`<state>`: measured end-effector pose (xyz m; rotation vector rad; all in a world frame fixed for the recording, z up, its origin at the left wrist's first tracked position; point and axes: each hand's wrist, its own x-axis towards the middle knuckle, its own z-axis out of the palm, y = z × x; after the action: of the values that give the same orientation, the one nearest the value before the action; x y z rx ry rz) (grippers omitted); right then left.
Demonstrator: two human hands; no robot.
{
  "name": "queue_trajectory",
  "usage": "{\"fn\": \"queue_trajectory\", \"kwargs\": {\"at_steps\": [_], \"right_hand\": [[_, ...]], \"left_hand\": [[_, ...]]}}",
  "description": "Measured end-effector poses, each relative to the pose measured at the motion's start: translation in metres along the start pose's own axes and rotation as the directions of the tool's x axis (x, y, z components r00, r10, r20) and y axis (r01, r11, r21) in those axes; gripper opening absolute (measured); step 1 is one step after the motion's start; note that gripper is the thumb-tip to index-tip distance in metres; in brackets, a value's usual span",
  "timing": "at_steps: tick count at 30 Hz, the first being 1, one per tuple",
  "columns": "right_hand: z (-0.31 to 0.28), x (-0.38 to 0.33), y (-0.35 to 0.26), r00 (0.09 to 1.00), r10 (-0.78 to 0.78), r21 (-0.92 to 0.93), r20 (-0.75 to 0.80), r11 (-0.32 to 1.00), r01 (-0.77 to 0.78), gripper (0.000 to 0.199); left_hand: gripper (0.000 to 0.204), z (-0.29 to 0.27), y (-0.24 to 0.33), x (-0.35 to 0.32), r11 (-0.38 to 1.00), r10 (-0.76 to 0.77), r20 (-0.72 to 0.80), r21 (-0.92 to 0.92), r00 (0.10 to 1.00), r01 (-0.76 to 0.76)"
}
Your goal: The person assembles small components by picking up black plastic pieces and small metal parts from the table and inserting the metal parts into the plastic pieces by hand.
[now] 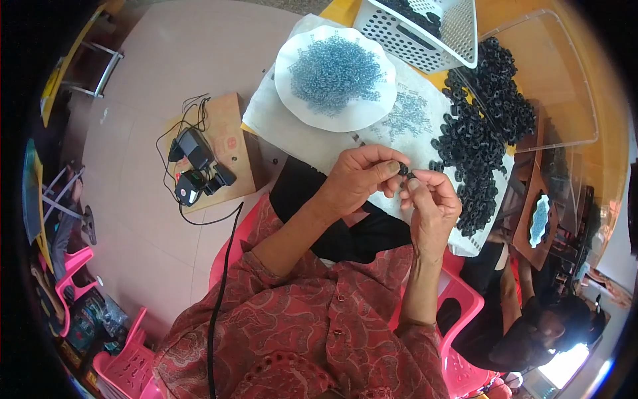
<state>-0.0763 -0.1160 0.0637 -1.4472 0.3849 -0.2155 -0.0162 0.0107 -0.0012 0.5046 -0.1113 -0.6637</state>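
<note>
My left hand [362, 179] pinches a small black plastic piece [403, 169] between thumb and forefinger. Close against it, my right hand [433, 205] grips another small dark piece [410, 176] at its fingertips. The two pieces meet or nearly meet above the table's near edge; their exact fit is too small to make out. Beyond my hands, a white scalloped plate [290, 106] bears a heap of tiny metal springs [339, 73]. More loose springs [407, 114] lie on the white sheet beside it. A large pile of small black plastic pieces [473, 143] spreads to the right.
A white perforated basket [399, 46] with black pieces stands at the far side, near a clear plastic bin [595, 100]. At left, a cardboard box [232, 133] carries black electronics and cables. A co-worker [531, 326] sits at right. Pink chairs [126, 366] stand around.
</note>
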Motion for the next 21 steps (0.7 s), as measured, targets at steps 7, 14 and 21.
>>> {"fn": "queue_trajectory", "kwargs": {"at_steps": [7, 14, 21], "right_hand": [[0.0023, -0.0004, -0.0002, 1.000, -0.002, -0.061, -0.017, 0.998, 0.001, 0.011], [0.0053, -0.0009, 0.0014, 0.998, -0.041, -0.144, -0.052, 0.989, 0.033, 0.010], [0.0089, -0.0019, 0.0024, 0.992, -0.046, -0.230, -0.114, 0.973, 0.018, 0.010]], "left_hand": [[0.020, 0.0008, -0.0003, 0.0003, 1.000, 0.006, 0.007, 0.018, 1.000, -0.006], [0.019, 0.0025, -0.0002, -0.0001, 0.992, 0.023, -0.025, 0.124, 0.999, -0.020], [0.016, 0.0034, -0.0004, -0.0016, 0.923, 0.119, -0.023, 0.372, 0.993, -0.102]]}}
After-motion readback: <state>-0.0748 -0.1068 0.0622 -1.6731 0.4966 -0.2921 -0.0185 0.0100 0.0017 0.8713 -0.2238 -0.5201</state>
